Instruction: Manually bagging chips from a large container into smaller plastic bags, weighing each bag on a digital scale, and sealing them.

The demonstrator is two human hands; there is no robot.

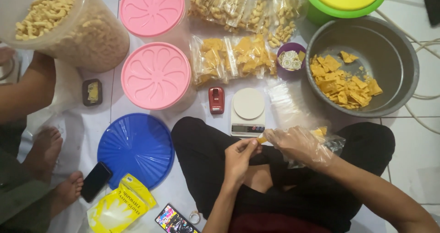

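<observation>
My left hand [239, 156] pinches the edge of a small clear plastic bag [327, 141] with yellow chips inside, just in front of a white kitchen scale [248, 111]. My right hand [298, 145], in a thin clear plastic glove, grips the same bag from the right. Both hands meet over my crossed legs in black trousers. A grey metal basin [389, 54] with loose yellow chips [341, 82] stands to the right of the scale.
Filled chip bags [233, 56] lie behind the scale, next to a purple cup [291, 59] and a red sealer [216, 99]. Two pink-lidded tubs [156, 75], a blue lid [136, 148], a phone [95, 181] and a yellow glove pack [120, 208] sit left. Another person's feet [46, 150] are at far left.
</observation>
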